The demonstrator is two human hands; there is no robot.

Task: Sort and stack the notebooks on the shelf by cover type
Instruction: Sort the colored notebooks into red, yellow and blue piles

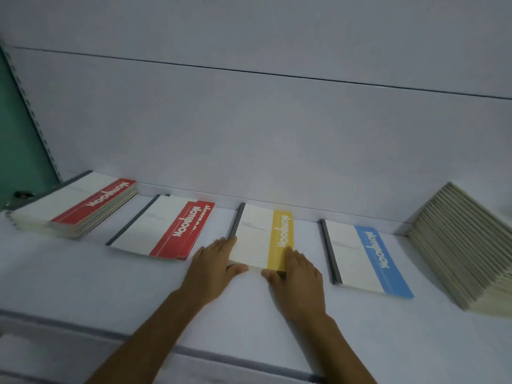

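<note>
A yellow-banded notebook (260,234) lies flat in the middle of the white shelf (83,273). My left hand (213,261) rests at its near left corner, fingers along the dark spine and thumb against the front edge. My right hand (296,275) lies on its near right corner, fingers over the yellow band and thumb at the front edge. Left of it lie two red-banded notebooks (166,231), one on the other and slightly offset. A taller stack topped by a red-banded cover (80,206) sits at the far left. A blue-banded notebook (363,259) lies to the right.
A leaning pile of several plain grey notebooks (465,250) stands at the far right. The shelf's white back panel (249,128) rises behind everything. A perforated upright (30,106) and a green wall border the left side. The shelf's front lip (194,353) runs below my forearms.
</note>
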